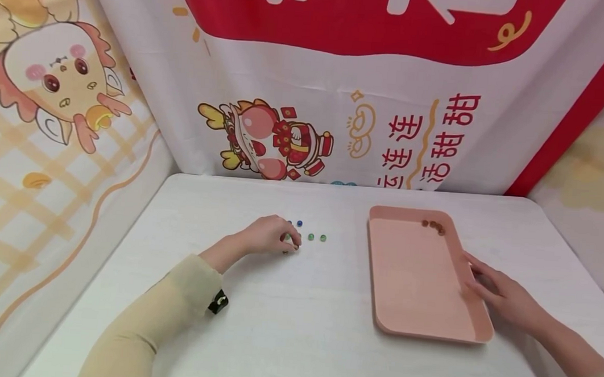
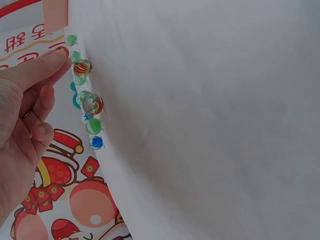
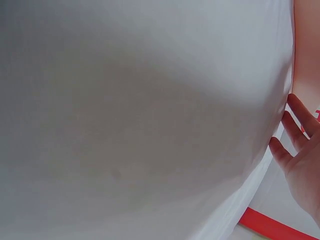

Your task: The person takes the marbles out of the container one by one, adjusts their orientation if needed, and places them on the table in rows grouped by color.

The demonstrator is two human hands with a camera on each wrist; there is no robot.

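My left hand (image 1: 271, 235) pinches a reddish-brown marble (image 2: 62, 51) between thumb and forefinger, low over the white table. Around its fingertips lie several glass marbles: a blue one (image 1: 299, 223), green ones such as this green marble (image 1: 311, 237), and a clear one with an orange swirl (image 2: 82, 67). Over to the right is a shallow pink tray (image 1: 420, 274), with several brown marbles (image 1: 433, 224) gathered in its far right corner. Against the tray's right side rests my right hand (image 1: 503, 296), its fingers fairly straight and touching the rim.
A white cloth covers the table (image 1: 295, 325). Behind it hangs a printed white and red cloth (image 1: 359, 72), and a patterned cloth (image 1: 77, 171) stands along the left side. The marbles lie between the left hand and the tray.
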